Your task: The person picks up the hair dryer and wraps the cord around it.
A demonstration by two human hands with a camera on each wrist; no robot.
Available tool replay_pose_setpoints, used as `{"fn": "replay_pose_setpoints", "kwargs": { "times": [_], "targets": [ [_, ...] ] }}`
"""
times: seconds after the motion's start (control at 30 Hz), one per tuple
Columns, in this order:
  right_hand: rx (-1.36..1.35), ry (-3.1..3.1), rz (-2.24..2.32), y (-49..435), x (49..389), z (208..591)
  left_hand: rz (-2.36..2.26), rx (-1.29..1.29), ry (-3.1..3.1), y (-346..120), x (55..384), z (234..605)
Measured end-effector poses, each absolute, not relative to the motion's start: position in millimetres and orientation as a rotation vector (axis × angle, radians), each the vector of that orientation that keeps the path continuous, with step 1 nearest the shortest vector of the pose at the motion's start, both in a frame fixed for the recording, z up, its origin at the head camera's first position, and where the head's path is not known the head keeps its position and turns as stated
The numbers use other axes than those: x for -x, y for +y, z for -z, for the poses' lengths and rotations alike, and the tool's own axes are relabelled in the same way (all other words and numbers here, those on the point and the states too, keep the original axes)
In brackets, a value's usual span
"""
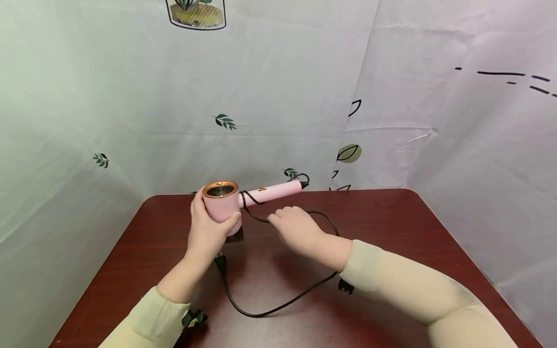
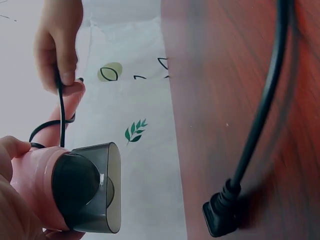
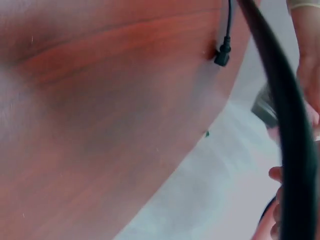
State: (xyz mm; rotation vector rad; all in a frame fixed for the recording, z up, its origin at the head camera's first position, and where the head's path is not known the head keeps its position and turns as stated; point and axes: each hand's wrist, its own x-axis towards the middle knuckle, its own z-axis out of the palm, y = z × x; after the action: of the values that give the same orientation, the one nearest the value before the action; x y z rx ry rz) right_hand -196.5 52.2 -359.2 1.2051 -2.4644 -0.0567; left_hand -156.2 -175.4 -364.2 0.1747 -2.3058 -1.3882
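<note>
A pink hair dryer [image 1: 274,192] with a copper-coloured rim is held above the table by my left hand [image 1: 204,237], its fingers and thumb wrapped round the barrel. The handle points to the right. On the barrel's lower end sits a smoky, see-through nozzle [image 2: 114,195]. Part of the black cord [image 1: 256,316] loops round the handle near the barrel. My right hand [image 1: 298,229], just below the handle, pinches the cord between thumb and fingers, clearest in the left wrist view. From there the cord curves down to a black plug [image 1: 221,263] near my left wrist.
The dark red wooden table [image 1: 391,232] reaches back to a white curtain [image 1: 278,96] with leaf prints, which also hangs at both sides. Small black devices are strapped at my left cuff [image 1: 193,319] and right cuff [image 1: 345,286]. Close to the right wrist camera, the cord crosses the view.
</note>
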Motion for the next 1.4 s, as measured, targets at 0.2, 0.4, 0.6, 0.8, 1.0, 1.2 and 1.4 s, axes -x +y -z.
{"fn": "replay_pose_setpoints", "kwargs": {
  "times": [0.2,0.4,0.6,0.8,1.0,1.2,1.4],
  "targets": [
    [-1.215,-2.282,0.013,61.5,201.4,351.2,1.271,-0.184,-2.366,-177.2,153.6,366.2],
    [-1.231,-2.125,-0.008,64.5,202.9,343.5,1.19,-0.171,-2.407,-177.7,152.1,369.2],
    [-1.21,-1.982,-0.076,68.2,206.2,335.2,1.09,-0.129,-2.496,-176.9,148.4,370.2],
    [-1.165,-1.93,-0.142,75.2,214.7,327.2,1.034,-0.095,-2.566,-175.5,142.5,366.3],
    [-1.129,-1.882,-0.188,78.5,221.2,325.0,0.975,-0.058,-2.615,-174.5,137.4,363.3],
    [-1.153,-1.886,-0.209,80.6,227.3,320.8,0.994,-0.045,-2.656,-174.2,132.6,363.9],
    [-1.164,-1.989,-0.25,86.5,236.8,316.8,1.005,0.01,-2.697,-175.5,127.5,363.0]
  ]
}}
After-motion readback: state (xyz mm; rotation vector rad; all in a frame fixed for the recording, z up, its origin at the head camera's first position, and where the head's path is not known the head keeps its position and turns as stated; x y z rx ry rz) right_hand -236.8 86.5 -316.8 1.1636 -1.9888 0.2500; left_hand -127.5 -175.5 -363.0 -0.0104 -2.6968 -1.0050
